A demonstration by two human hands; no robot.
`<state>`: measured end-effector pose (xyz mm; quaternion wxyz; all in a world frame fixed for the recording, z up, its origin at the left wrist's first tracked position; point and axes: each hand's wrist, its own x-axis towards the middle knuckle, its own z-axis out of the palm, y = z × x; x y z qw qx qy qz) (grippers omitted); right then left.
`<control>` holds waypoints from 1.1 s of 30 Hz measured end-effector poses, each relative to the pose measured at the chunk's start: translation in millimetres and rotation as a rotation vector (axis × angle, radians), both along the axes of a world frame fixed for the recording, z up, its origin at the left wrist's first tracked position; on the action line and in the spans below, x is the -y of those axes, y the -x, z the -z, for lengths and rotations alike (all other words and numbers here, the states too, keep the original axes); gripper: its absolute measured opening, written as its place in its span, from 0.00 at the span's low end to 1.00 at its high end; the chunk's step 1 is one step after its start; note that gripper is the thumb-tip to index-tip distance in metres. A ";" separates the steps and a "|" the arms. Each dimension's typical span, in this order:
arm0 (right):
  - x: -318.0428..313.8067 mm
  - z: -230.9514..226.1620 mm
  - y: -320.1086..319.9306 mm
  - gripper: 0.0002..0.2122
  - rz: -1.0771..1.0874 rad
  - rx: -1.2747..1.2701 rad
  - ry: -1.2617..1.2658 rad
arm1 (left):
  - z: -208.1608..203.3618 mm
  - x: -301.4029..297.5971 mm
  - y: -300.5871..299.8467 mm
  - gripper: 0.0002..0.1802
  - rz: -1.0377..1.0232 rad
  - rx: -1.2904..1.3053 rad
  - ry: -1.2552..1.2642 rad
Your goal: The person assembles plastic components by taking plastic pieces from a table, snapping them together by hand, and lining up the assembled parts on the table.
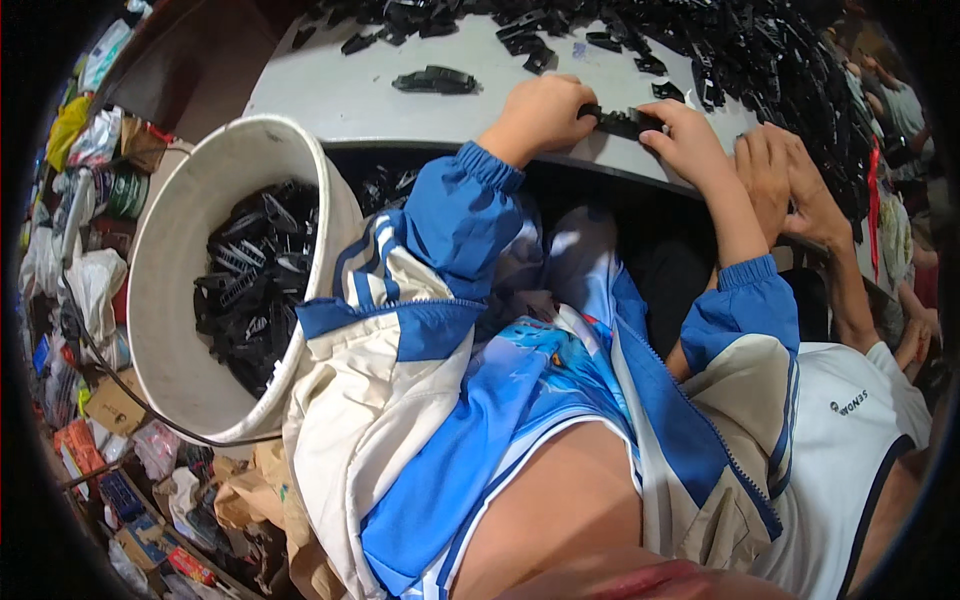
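Observation:
Over the near edge of the white table (350,110), my left hand (540,117) and my right hand (692,142) hold one black toothed plastic clip (622,122) between them. Each hand pinches an end of it, fingers closed. The clip's finer details are too small to make out. A similar black clip (435,80) lies alone on the tabletop, left of my left hand. Beyond my hands, a large heap of black clips (760,60) covers the table's far and right side. A few loose ones lie close to my right hand.
A white bucket (160,330) partly filled with black clips (255,280) stands left of my left arm. Beside my right forearm are a co-worker's hands (770,180) at the table edge. Mixed bags and boxes (110,400) crowd the far left.

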<state>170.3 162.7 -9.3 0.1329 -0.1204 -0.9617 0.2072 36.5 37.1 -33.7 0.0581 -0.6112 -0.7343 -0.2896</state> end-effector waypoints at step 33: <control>101.9 32.4 119.7 0.15 -0.074 -0.505 -0.293 | -3.3 127.0 -34.0 0.18 -0.380 0.673 -1.070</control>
